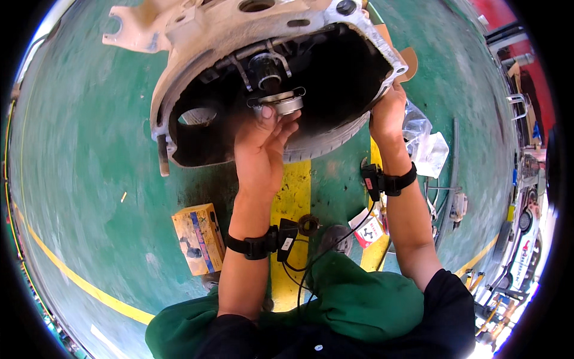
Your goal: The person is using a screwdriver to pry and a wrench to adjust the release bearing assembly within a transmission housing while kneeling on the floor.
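A large cast-metal gearbox bell housing (179,72) stands in front of me, its dark open side facing me. My left hand (261,146) reaches to the opening and pinches a round metal release bearing (288,105) with wire clips at its sides. The bearing is just below the end of the shaft sleeve (265,73); whether they touch I cannot tell. A two-pronged clutch fork (279,58) flanks the sleeve. My right hand (390,115) grips the housing's right rim, its fingertips partly hidden behind it.
A tyre (329,140) lies under the housing. Near my knees are a yellow box (198,239), a tape-like dark roll (308,224) and a red-white packet (366,228). Clear plastic bags (429,152) and a long grey bar (453,173) lie to the right. Cables run from my wrist straps.
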`<state>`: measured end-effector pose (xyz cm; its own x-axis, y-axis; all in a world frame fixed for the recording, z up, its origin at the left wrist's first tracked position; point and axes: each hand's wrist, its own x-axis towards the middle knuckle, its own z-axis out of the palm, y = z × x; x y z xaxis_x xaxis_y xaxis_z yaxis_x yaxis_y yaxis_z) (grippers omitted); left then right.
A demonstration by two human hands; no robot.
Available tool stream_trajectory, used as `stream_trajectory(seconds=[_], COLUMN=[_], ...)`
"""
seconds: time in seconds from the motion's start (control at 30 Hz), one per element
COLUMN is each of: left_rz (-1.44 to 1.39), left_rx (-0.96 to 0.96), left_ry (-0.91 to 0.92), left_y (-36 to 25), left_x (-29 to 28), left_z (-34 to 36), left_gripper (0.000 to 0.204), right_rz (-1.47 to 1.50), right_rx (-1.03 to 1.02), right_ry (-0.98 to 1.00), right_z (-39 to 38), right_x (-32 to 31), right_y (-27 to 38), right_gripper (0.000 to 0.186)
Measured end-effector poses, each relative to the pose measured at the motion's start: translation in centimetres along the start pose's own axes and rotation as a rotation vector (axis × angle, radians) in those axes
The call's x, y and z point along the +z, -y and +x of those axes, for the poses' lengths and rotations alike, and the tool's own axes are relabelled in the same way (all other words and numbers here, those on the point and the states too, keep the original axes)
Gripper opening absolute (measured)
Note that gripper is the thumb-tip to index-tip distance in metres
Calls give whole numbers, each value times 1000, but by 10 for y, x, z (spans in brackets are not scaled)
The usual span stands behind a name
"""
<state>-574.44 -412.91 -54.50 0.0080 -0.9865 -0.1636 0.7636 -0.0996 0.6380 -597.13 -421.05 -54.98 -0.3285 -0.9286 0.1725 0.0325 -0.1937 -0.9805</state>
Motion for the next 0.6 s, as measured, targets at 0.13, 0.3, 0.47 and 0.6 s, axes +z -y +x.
stream_trajectory(seconds=[0.13,0.3,0.47,0.6], left_rz=[-55,-40,41,12], left_rx=[-19,-19,-1,-34], left_ry=[-52,-102,-217,-251], left_y=[-2,-4,-6,-9], left_x=[12,20,29,34], left_z=[1,1,-3,-3], left_gripper=[54,54,53,52], right_rz=[-78,-69,-286,-294], right_rx=[-37,28,-152,-54], right_ry=[-1,35,-10,-69], right_z=[-5,-4,-3,-13], right_x=[5,-1,-1,4], right_y=[9,7,4,19], right_gripper=[32,35,36,33])
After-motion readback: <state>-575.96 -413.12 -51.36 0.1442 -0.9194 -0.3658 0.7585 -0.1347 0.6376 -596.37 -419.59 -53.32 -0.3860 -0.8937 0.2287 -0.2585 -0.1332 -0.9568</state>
